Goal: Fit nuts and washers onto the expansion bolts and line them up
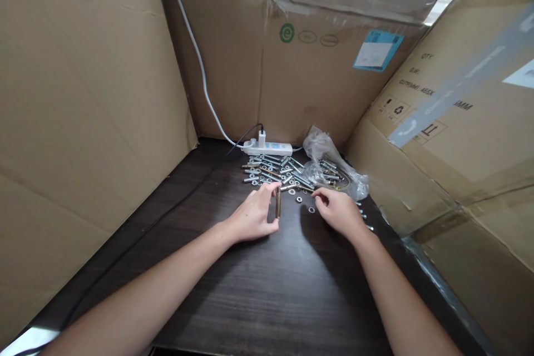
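Between the thumb and fingertips of my left hand (254, 214) is a brass-coloured bolt sleeve (278, 203), held lengthwise. My right hand (339, 212) is at the right edge of a pile of metal bolts (271, 168), its fingers curled together beside the end of a thin brass-coloured piece; whether it grips that piece is too small to tell. Near the pile's front lie a nut (299, 199) and a loose washer (311, 210). A clear plastic bag (323, 147) with more bolts lies behind my right hand.
A white power strip (271, 148) with a plug and cables sits behind the pile on the dark table (258, 295). Cardboard (225, 55) stands at the back and both sides. A black cable (167, 214) crosses the table's left. Several small screws lie right of my right hand.
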Action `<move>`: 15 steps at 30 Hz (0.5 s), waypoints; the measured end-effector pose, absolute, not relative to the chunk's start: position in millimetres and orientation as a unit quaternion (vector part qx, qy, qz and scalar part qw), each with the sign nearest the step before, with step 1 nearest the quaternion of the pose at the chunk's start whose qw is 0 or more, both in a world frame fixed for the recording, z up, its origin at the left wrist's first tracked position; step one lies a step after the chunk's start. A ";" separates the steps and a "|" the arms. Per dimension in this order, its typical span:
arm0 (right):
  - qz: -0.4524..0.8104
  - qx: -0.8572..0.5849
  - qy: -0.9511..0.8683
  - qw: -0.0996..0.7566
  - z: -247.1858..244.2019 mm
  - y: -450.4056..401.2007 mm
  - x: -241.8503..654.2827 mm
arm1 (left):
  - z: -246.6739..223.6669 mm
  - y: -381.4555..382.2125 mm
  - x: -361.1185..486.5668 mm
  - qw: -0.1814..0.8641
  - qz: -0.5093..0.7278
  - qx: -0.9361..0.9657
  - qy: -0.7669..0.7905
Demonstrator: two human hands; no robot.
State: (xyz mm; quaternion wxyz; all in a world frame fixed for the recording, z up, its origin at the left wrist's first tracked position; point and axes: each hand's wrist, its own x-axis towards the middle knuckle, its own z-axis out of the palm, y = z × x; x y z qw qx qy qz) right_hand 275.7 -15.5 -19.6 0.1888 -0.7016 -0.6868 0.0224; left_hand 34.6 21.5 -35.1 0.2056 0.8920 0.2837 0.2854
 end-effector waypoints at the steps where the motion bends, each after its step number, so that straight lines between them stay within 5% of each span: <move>1: 0.007 -0.705 -0.688 0.168 -18.5 -16.0 276.4 | -34.8 21.4 34.5 0.207 0.283 0.893 0.283; 7: 0.005 -0.680 -0.729 0.077 -19.8 -19.8 273.3 | -34.5 21.4 33.6 0.211 0.275 0.895 0.281; 15: 0.004 -0.665 -0.744 0.071 -26.6 -17.1 276.3 | -34.4 19.8 34.0 0.206 0.261 0.901 0.277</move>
